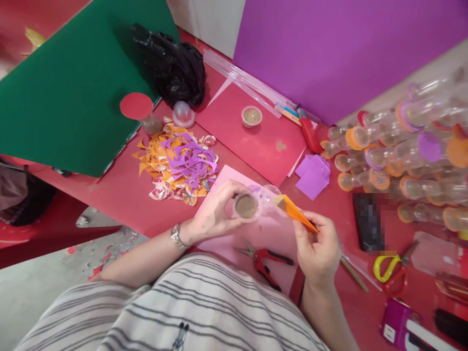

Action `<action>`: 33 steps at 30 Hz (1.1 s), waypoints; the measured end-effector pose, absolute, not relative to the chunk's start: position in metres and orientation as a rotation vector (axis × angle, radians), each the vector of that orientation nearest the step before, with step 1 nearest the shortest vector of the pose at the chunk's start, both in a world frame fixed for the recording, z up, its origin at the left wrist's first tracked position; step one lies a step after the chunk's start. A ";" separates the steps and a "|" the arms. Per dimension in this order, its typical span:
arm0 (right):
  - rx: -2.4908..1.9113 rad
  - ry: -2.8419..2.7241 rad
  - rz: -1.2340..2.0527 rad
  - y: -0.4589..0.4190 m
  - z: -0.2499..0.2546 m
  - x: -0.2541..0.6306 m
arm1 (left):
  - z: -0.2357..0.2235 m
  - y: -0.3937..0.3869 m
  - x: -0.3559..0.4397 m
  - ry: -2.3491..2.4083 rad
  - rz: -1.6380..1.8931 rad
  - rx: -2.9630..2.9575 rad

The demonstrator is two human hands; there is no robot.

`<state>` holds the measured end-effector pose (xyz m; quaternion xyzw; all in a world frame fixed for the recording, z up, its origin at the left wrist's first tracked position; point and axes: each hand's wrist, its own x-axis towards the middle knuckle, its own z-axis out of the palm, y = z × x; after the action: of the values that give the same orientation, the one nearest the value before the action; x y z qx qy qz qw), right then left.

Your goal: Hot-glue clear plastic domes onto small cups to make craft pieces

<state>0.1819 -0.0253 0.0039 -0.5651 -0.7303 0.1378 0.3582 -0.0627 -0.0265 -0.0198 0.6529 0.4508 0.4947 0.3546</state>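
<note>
My left hand point(221, 207) is wrapped round a clear plastic cup point(246, 205) whose round end faces me, with greyish-brown, sand-like matter showing in it. More clear plastic point(269, 195) with a purple band extends to the right of the cup; how the parts join I cannot tell. In my right hand point(318, 243) a folded piece of orange paper point(298, 213) is pinched, its tip pointing at the clear plastic and bearing some of the same sandy matter. Below both hands, red-handled pliers point(265, 263) lie on pink paper point(224, 187).
Orange and purple paper scraps point(183, 158) are heaped at the left, near a black plastic bag point(171, 68). A small cup of sandy matter point(252, 116) stands on a red sheet. Purple paper squares point(313, 175), many clear bottle shapes point(383, 156) and scissors point(393, 270) lie to the right.
</note>
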 end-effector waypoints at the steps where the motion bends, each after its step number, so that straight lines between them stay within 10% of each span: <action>1: -1.464 -1.919 0.335 -0.024 0.006 0.183 | -0.021 -0.027 -0.064 1.173 1.281 1.683; 33: -1.190 -2.499 -0.080 -0.006 0.055 0.170 | -0.022 -0.024 -0.069 1.268 1.347 1.682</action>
<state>0.1703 -0.0059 0.0547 -0.4223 -0.8868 -0.0285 0.1855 -0.0694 -0.0237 -0.0222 0.6385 0.4812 0.5112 0.3153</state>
